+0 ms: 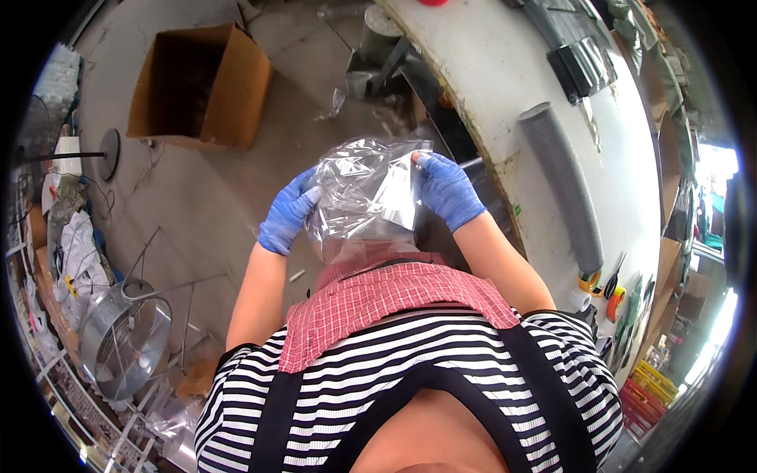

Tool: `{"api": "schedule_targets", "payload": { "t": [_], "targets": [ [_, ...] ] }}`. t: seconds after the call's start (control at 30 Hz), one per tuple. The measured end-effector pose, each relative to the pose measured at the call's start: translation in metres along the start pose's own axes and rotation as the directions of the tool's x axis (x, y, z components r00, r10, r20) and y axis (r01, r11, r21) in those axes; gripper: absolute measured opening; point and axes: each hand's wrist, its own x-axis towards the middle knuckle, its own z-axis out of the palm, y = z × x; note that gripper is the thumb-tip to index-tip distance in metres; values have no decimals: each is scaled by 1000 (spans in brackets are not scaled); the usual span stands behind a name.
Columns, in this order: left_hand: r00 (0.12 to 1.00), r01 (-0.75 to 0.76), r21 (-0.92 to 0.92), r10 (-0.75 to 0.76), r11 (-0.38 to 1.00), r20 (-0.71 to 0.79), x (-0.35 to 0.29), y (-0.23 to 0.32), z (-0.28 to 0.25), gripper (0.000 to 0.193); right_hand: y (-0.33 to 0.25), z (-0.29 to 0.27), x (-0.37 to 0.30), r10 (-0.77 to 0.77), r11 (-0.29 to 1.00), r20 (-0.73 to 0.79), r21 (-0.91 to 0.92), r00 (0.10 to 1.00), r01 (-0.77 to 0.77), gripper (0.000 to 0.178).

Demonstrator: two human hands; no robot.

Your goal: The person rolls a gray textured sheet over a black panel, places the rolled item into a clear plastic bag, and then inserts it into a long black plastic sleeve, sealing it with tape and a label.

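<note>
A crinkled clear plastic bag (367, 185) is stretched in front of my chest, shiny with reflections. My left hand (289, 211), in a blue glove, is closed on its left edge. On the opposite side my right hand (451, 191), also gloved in blue, pinches the upper right corner between thumb and fingers. The lower part of the bag hangs just beyond my red checked apron (394, 296). Whether anything lies inside the bag, I cannot tell.
To my right runs a white worktable (481, 59) with a long grey ribbed tube (564, 185), tape rolls (615, 303) and scissors (615, 276). An open cardboard box (236, 91) stands on the floor ahead left. A round metal fan (126, 343) is at the lower left.
</note>
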Motion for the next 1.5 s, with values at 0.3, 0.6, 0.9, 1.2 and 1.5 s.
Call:
{"api": "schedule_targets", "payload": {
  "t": [0.3,0.6,0.9,1.2,1.5],
  "targets": [
    [937,-334,377,262,864,229,-14,96,50,66,-66,90,-85,-432,900,-58,-97,900,425,8],
    [918,-336,940,201,-60,341,-36,182,175,100,-95,57,-121,-572,820,38,31,820,571,8],
    [404,-660,702,661,-267,632,0,166,202,29,-107,40,-170,-486,872,25,84,874,482,5],
    [489,-770,624,752,134,442,7,164,217,22,-125,16,-225,-331,790,138,-500,934,354,28],
    [429,-770,635,693,-55,579,-20,188,236,28,-176,67,-253,-612,-558,775,-564,157,609,44]
  ]
}}
